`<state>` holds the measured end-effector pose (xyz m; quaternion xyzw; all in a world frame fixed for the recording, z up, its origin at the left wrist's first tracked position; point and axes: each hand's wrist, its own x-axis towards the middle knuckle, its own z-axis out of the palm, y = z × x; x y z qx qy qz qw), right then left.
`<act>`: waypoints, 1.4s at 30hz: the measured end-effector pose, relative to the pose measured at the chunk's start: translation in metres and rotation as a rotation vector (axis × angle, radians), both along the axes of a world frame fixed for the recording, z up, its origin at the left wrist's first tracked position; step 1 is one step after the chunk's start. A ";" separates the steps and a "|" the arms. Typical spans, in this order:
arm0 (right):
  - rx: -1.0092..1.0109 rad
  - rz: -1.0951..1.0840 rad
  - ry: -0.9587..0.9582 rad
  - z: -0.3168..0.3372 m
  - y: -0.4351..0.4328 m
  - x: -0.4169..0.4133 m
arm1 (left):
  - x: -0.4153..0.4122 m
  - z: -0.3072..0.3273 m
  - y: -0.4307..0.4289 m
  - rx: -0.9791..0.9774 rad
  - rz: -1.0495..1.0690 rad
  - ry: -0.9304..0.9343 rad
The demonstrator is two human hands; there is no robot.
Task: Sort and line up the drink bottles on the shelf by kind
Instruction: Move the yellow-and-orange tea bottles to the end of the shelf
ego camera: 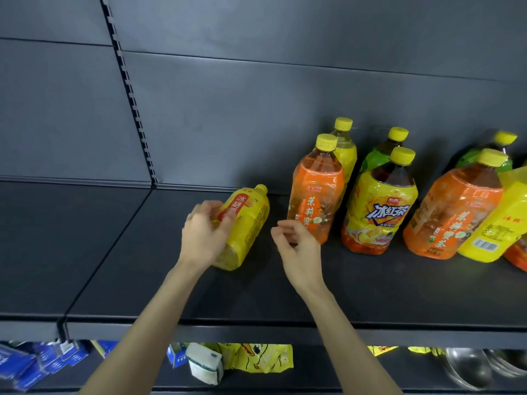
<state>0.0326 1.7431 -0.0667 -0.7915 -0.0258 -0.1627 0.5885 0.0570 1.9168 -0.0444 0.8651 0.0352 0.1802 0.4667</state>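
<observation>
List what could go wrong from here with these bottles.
1. The left hand alone grips the tilted yellow bottle; it might slip onto the shelf.
2. The right hand is close to the orange bottle and could knock it.
3. At far right, a leaning bottle may topple.

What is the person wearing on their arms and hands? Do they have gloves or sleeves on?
No gloves and no sleeves. The left hand and the right hand are bare. The left arm and the right arm are bare too, right down to the picture's bottom edge. No watch or bracelet shows on either wrist. It is too blurry to tell whether there is a ring.
</observation>
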 end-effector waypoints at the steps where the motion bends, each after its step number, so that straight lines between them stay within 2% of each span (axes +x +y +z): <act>1: 0.031 0.035 0.069 0.001 0.006 0.004 | 0.003 -0.003 0.005 -0.036 -0.004 0.064; 6: 0.168 0.168 0.400 0.005 0.029 0.028 | 0.017 -0.011 0.021 -0.167 -0.109 0.379; 10: 0.236 0.195 0.497 0.009 0.038 0.041 | 0.015 -0.015 0.022 -0.154 -0.182 0.339; 12: 0.214 0.176 0.466 0.008 0.041 0.044 | 0.009 -0.018 0.021 -0.159 -0.199 0.276; 15: 0.191 0.167 0.368 0.005 0.042 0.041 | -0.001 -0.023 0.025 -0.269 -0.285 0.190; 19: 0.165 0.222 0.188 0.012 0.038 0.037 | -0.010 -0.025 0.027 -0.429 -0.421 0.101; 22: 0.148 0.263 0.075 0.022 0.036 0.035 | -0.010 -0.025 0.026 -0.478 -0.455 0.048; 29: 0.065 0.298 -0.063 0.025 0.031 0.031 | -0.007 -0.028 0.027 -0.428 -0.476 -0.023; 42: -0.109 0.262 -0.072 0.015 0.021 0.026 | -0.004 -0.025 0.023 -0.199 -0.338 -0.080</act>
